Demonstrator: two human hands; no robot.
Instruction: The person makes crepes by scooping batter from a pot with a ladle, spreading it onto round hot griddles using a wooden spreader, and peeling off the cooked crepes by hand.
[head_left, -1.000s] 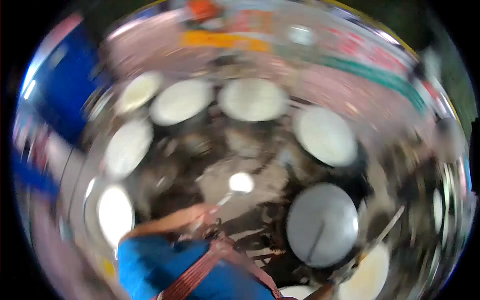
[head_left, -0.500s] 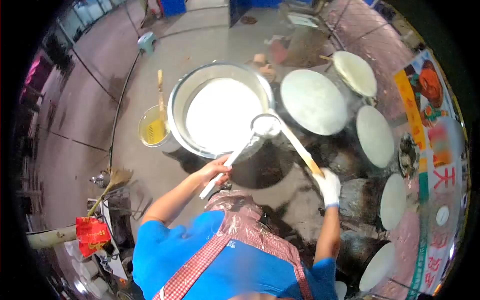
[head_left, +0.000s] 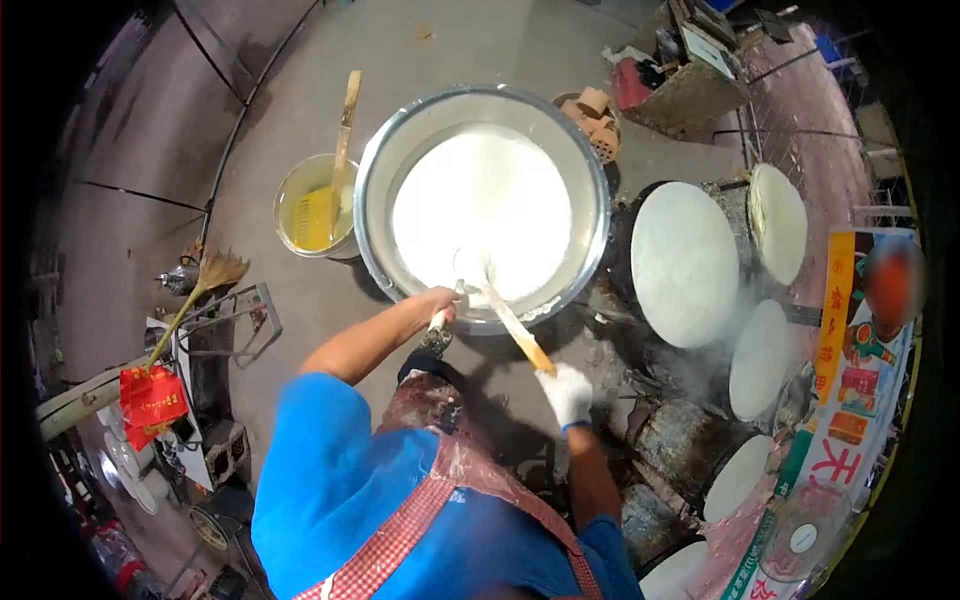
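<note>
A large metal basin [head_left: 598, 255] of white batter [head_left: 480, 190] stands in front of me. My bare left hand [head_left: 436, 304] is closed around the white handle of a ladle [head_left: 467, 264], whose round bowl is at the batter's near side. In a white glove, my right hand [head_left: 568, 394] grips the wooden handle of a flat scraper [head_left: 510, 322]. The scraper slants over the basin's near rim, its pale blade end beside the ladle's bowl. Glare on the batter hides whether the two tools touch.
Left of the basin is a bucket [head_left: 283, 215] with yellow liquid and a wooden stick [head_left: 348, 120]. Round griddles covered in pale batter, such as the nearest griddle [head_left: 685, 265], line the right side, with steam rising. Perforated clay blocks [head_left: 592, 118] sit behind the basin. A broom [head_left: 218, 270] leans left.
The view has turned and moved closer to the basin. The ladle and scraper have gone from over the basin's right rim to the near side of the batter. Both hands keep their holds.
</note>
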